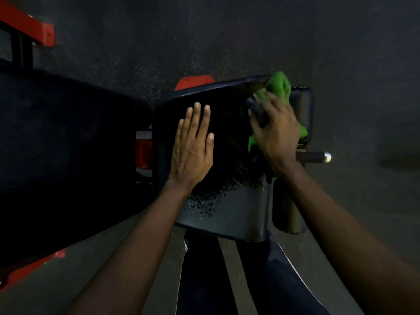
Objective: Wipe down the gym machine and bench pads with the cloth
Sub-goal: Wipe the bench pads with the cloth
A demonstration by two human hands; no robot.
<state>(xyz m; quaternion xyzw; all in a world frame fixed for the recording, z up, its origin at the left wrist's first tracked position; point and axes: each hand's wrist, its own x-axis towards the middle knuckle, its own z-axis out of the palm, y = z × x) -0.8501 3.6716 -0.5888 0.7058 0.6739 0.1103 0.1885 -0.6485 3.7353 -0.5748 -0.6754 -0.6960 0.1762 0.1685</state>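
A black seat pad (pixel 229 208) of the gym machine fills the middle of the view, its near part speckled with droplets. My left hand (pixel 193 144) lies flat on it, fingers straight. My right hand (pixel 276 130) grips a bright green cloth (pixel 279 86) at the pad's far right corner; the cloth bunches out past my fingers and below my palm. A larger black back pad (pixel 68 155) lies to the left.
Red frame parts (pixel 29 28) of the machine show at the upper left and behind the seat. A black handle with a silver tip (pixel 318 157) sticks out to the right. A dark roller pad (pixel 287 208) sits below it. Dark rubber floor surrounds everything.
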